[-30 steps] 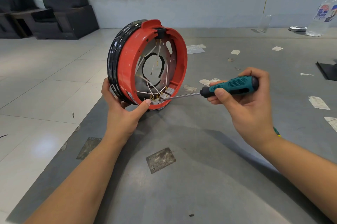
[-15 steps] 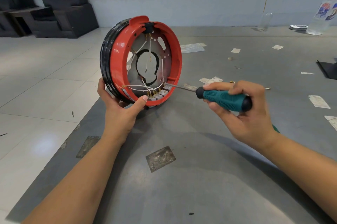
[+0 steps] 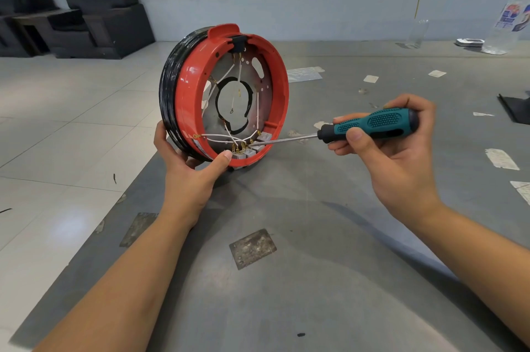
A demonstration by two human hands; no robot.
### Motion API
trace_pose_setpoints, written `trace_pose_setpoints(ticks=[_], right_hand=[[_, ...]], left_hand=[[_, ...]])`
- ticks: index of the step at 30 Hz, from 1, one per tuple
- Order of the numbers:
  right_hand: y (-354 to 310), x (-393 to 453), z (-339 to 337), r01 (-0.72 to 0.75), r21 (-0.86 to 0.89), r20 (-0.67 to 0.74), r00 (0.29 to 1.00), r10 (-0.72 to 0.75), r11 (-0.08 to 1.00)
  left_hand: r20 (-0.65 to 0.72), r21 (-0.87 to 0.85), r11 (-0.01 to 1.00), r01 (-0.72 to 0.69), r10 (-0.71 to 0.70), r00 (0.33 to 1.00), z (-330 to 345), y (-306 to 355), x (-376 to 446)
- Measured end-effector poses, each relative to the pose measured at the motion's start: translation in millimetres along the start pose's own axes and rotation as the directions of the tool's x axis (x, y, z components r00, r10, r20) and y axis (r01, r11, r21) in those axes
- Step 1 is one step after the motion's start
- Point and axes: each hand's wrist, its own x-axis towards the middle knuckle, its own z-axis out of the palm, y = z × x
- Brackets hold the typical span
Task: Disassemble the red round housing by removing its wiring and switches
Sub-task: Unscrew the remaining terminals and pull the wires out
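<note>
Housing point(image 3: 183, 87) stands on edge on the grey mat point(image 3: 286, 280), open face turned toward the right hand. Left hand point(image 3: 189, 176) grips the lower rim: fingers curl behind the black outer band, thumb presses on the red lip in front, just beside the switches point(image 3: 248, 151). Right hand point(image 3: 393, 156) is wrapped around the teal handle of the screwdriver point(image 3: 370, 125), thumb and fingers pinching it along its length.

Key relation — the switches sit at the bottom of the housing, directly above the left thumb tip and well to the left of the right fingers. The screwdriver's long axis runs nearly level from the right fingers toward the switches, dipping slightly at the blade. The tip lies at the brass terminals where the white wires point(image 3: 226, 136) meet; actual contact cannot be confirmed.

The left hand is nearer the switches, yet it is occupied steadying the housing. The working reach belongs to the right hand — judged next action is a short push or pry along the blade axis, leftward, against the terminals. Risk: the tip slips toward the left thumb.
</note>
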Motion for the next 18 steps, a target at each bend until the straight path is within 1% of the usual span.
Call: trace_pose_setpoints(ticks=[6,12,15,16,18], right_hand=[[-0.4,0.2,3.6,-0.041,-0.022,-0.008,0.999,0.041,0.999],[-7.5,7.2,-5.0,-0.054,-0.038,-0.092,0.995,0.05,0.998],[-3.1,5.7,-10.4,-0.168,-0.021,-0.14,0.977,0.163,0.986],[0.1,4.2,-12.0,-0.22,0.016,-0.128,0.967,0.22,0.975],[7.7,-0.4,-13.5,-0.334,0.134,-0.023,0.94,0.339,0.933]], left_hand=[[-0.008,-0.029,0.999,0.016,-0.016,1.0,-0.8,-0.5,0.6],[-0.012,-0.145,0.986,0.081,-0.084,0.996,-1.4,0.4,1.5],[-0.012,-0.205,0.972,0.112,-0.117,0.993,-1.1,2.8,1.2],[-0.013,-0.222,0.968,0.121,-0.127,0.992,-0.9,3.5,1.1],[-0.015,-0.244,0.96,0.134,-0.141,0.99,-0.6,5.0,0.9]])
